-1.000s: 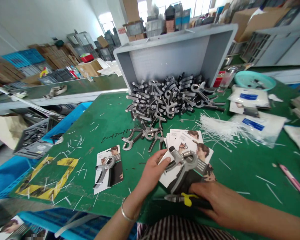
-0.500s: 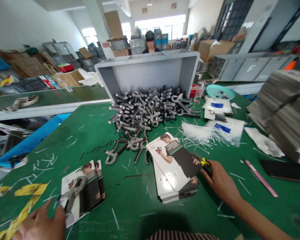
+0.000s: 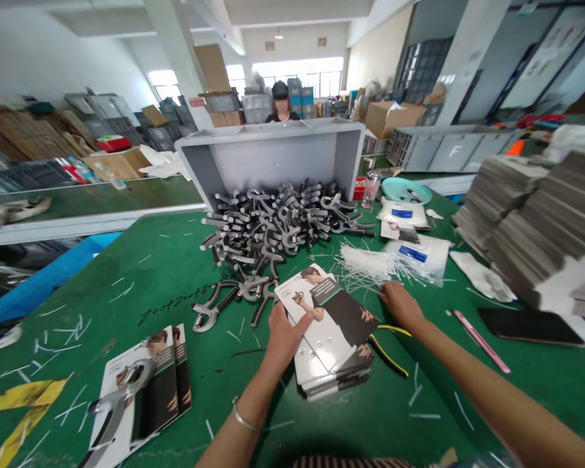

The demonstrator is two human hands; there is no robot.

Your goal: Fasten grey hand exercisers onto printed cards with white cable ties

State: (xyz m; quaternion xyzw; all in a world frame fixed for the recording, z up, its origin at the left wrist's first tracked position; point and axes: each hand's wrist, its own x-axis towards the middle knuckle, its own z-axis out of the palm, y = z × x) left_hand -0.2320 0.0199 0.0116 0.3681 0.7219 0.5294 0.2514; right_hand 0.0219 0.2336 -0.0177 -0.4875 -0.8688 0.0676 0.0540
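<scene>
One exerciser (image 3: 125, 392) lies on cards (image 3: 163, 398); a loose heap (image 3: 273, 224) remains. Left hand (image 3: 287, 335) pinches a stacked card (image 3: 340, 313); right hand's (image 3: 400, 304) state cannot be told.

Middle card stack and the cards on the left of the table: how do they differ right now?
The middle card stack is a thick pile; the left cards show as just two, overlapping. A gray-and-black hand grip lies on the left cards; the middle card stack has none on top. The left hand touches the middle card stack, while no hand touches the left cards. Both rest on the green table and bear a printed person in dark clothing.
</scene>
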